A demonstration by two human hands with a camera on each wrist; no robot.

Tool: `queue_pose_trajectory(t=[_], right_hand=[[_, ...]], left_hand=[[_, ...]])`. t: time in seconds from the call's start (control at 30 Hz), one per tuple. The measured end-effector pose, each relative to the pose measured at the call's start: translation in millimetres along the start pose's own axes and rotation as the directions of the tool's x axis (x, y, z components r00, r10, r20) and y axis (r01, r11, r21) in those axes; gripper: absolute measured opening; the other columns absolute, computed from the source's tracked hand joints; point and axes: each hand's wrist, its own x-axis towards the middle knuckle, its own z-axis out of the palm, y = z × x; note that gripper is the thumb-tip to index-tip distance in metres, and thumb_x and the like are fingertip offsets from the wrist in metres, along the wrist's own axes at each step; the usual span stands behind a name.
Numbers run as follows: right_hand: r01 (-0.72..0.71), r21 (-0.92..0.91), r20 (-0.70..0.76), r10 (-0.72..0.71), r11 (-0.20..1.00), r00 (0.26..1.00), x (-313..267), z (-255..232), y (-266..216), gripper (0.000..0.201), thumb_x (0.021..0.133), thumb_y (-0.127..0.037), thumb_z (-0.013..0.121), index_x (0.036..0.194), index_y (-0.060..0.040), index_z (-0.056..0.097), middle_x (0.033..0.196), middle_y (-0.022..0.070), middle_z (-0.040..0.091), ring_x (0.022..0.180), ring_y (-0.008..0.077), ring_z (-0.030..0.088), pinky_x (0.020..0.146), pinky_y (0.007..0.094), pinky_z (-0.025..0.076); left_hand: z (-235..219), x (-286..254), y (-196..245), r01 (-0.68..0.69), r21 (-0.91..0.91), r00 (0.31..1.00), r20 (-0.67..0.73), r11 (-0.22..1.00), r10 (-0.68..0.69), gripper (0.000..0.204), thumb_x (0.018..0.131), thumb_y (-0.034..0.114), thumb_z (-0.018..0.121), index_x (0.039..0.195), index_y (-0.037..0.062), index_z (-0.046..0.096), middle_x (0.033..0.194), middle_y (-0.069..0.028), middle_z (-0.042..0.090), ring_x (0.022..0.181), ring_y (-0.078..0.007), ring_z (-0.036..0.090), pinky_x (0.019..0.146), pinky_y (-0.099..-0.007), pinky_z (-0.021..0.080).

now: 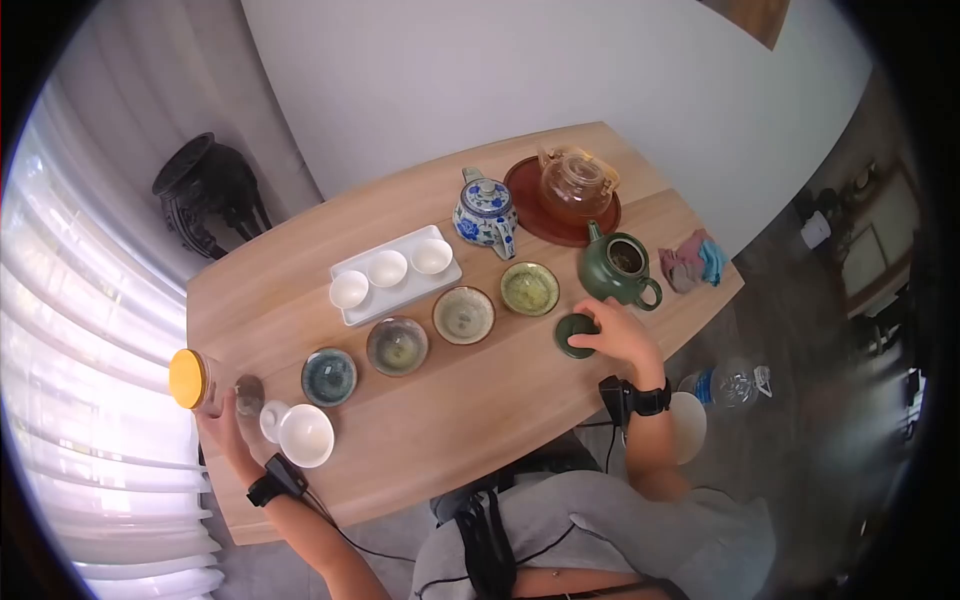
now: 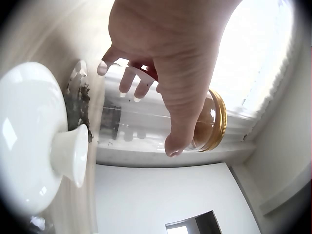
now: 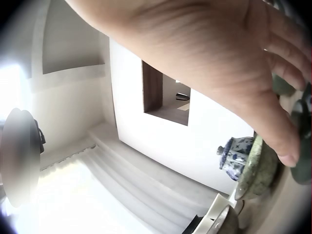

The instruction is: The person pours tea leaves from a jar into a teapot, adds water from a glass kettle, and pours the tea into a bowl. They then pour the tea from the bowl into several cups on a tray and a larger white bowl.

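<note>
At the table's left end my left hand (image 1: 225, 432) grips a clear glass jar (image 2: 156, 117) with a yellow-gold lid (image 1: 187, 378). Thumb and fingers go round its glass body, and a few dark bits show inside. Beside it lie a small clear dish of dark leaves (image 1: 249, 393), a white lid with a knob (image 1: 271, 421) and a white bowl (image 1: 306, 437). On the right, my right hand (image 1: 622, 335) pinches a dark green teapot lid (image 1: 570, 337) low over the table. Just behind stands the lidless green teapot (image 1: 606, 272), dark inside.
Several glazed bowls (image 1: 398, 346) form a diagonal row mid-table. Behind them are a white tray (image 1: 395, 296) with three white cups and a blue-and-white teapot (image 1: 486, 212). A glass teapot (image 1: 577, 186) stands on a round red-brown tray (image 1: 527, 208). A crumpled cloth (image 1: 690, 264) lies far right.
</note>
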Motion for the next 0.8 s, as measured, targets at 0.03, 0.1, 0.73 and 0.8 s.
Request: queue_pose_trajectory(t=[0.03, 0.1, 0.73, 0.8], right_hand=[[0.028, -0.105, -0.077, -0.036, 0.994, 0.996, -0.5, -9.3, -12.6, 0.040, 0.071, -0.027, 0.073, 0.100, -0.0071, 0.054, 0.077, 0.0132, 0.056, 0.075, 0.0292, 0.057, 0.066, 0.0374, 0.046], [0.099, -0.079, -0.116, -0.108, 0.992, 0.987, 16.0, -32.8, -49.2, 0.040, 0.073, -0.028, 0.072, 0.103, -0.0079, 0.054, 0.076, 0.0126, 0.055, 0.076, 0.0293, 0.058, 0.067, 0.0371, 0.046], [0.256, -0.044, -0.174, -0.260, 0.966, 0.950, 242.9, 14.7, -56.0, 0.033, 0.081, -0.027, 0.067, 0.092, 0.0023, 0.058, 0.076, 0.0161, 0.064, 0.068, 0.0223, 0.064, 0.057, 0.0333, 0.049], [0.153, 0.113, -0.139, -0.137, 0.982, 0.981, 241.7, 6.2, -57.7, 0.030, 0.082, -0.026, 0.066, 0.092, 0.0020, 0.058, 0.073, 0.0116, 0.062, 0.062, 0.0166, 0.061, 0.052, 0.0293, 0.047]], left_hand=[[2.7, -0.8, 3.0, -0.004, -0.004, 1.000, -0.008, 1.000, 0.004, 0.063, 0.076, 0.003, 0.072, 0.128, -0.0067, 0.038, 0.129, -0.0190, 0.049, 0.117, -0.0255, 0.049, 0.098, -0.0344, 0.037], [6.4, -4.4, 8.7, -0.003, -0.026, 1.000, -0.031, 1.000, 0.003, 0.062, 0.074, 0.004, 0.075, 0.124, -0.0077, 0.040, 0.125, -0.0169, 0.049, 0.113, -0.0225, 0.050, 0.095, -0.0319, 0.041], [17.1, -2.1, 8.3, -0.050, -0.146, 0.999, 0.009, 0.988, 0.052, 0.074, 0.071, 0.005, 0.079, 0.130, -0.0058, 0.036, 0.122, -0.0123, 0.048, 0.110, -0.0184, 0.049, 0.095, -0.0323, 0.040], [16.2, -1.4, 3.8, -0.031, -0.180, 0.999, 0.023, 0.983, 0.036, 0.078, 0.071, 0.004, 0.078, 0.134, -0.0050, 0.032, 0.127, -0.0130, 0.046, 0.114, -0.0203, 0.048, 0.098, -0.0337, 0.038]])
